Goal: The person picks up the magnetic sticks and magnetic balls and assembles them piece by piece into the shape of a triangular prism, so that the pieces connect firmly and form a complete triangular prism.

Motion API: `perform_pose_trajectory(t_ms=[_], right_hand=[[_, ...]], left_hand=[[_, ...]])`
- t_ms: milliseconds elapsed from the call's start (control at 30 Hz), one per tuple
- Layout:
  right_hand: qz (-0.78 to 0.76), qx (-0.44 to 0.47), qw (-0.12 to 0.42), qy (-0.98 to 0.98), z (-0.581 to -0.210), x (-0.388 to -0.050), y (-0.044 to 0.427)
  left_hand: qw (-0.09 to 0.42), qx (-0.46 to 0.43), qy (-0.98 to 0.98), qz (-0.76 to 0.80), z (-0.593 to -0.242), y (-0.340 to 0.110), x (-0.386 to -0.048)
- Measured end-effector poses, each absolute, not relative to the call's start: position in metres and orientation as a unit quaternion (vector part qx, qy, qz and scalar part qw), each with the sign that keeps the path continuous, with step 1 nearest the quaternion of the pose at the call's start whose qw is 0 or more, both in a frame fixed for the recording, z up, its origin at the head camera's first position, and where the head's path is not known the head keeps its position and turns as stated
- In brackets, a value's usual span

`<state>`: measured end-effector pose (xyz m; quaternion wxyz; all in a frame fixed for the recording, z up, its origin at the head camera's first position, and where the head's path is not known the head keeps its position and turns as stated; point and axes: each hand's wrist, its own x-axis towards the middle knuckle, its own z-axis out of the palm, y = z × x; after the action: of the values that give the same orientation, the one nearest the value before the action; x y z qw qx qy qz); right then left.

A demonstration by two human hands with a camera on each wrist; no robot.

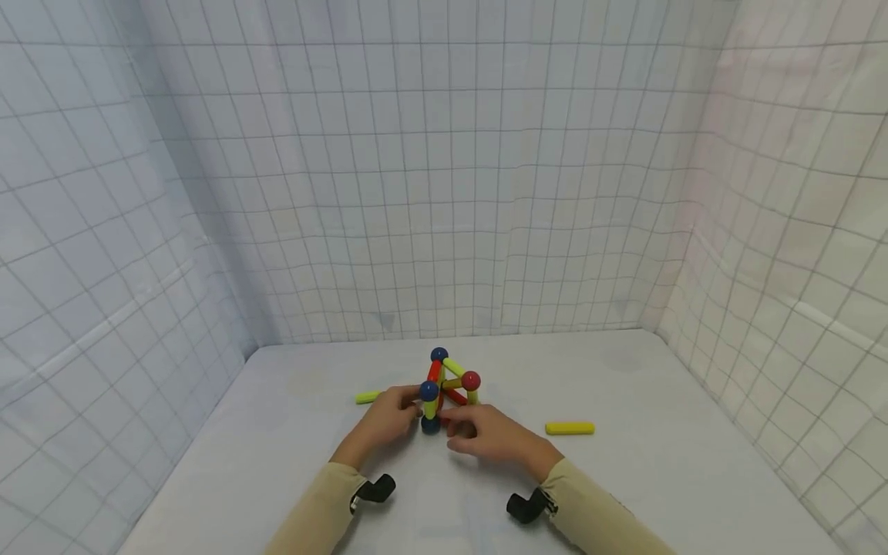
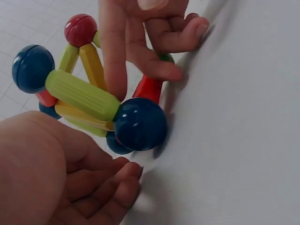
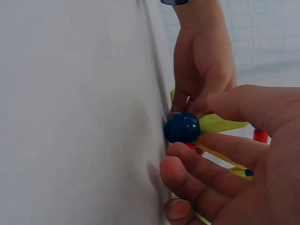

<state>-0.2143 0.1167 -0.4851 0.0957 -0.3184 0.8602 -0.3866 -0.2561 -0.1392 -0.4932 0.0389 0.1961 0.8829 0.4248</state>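
A frame of magnetic building rods and balls stands between the hands in the head view. Its near side has an upper blue ball (image 1: pixel 428 391), an upright yellow-green rod (image 2: pixel 82 93) and a lower blue ball (image 1: pixel 431 425) at the table. A red ball (image 1: pixel 471 381) tops its right side. My left hand (image 1: pixel 388 416) is at the frame's left, fingers loosely bent beside the lower balls; its thumb is partly hidden. From the right, my right hand (image 1: pixel 494 433) reaches in with extended fingers, the index at the upright rod. Neither hand visibly grips a piece.
A loose yellow-green rod (image 1: pixel 368 398) lies left of the frame, partly behind the left hand. Another yellow rod (image 1: pixel 570 428) lies to the right on the white table (image 1: pixel 277 462). Grid-patterned cloth walls (image 1: pixel 416 193) enclose the back and sides.
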Motion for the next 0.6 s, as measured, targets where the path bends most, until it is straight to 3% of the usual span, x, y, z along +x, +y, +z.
perform_pose_trajectory(t_ms=[267,600], right_hand=[[-0.358,-0.328,0.144,0.862,-0.45,-0.212,0.151],[-0.319,-0.273,0.051,0.906,-0.41,-0.225,0.226]], left_hand=[[0.074,0.245,0.868,0.426,-0.495,-0.148,-0.246],[0.007,0.212,0.873,0.439,-0.503,-0.139,-0.238]])
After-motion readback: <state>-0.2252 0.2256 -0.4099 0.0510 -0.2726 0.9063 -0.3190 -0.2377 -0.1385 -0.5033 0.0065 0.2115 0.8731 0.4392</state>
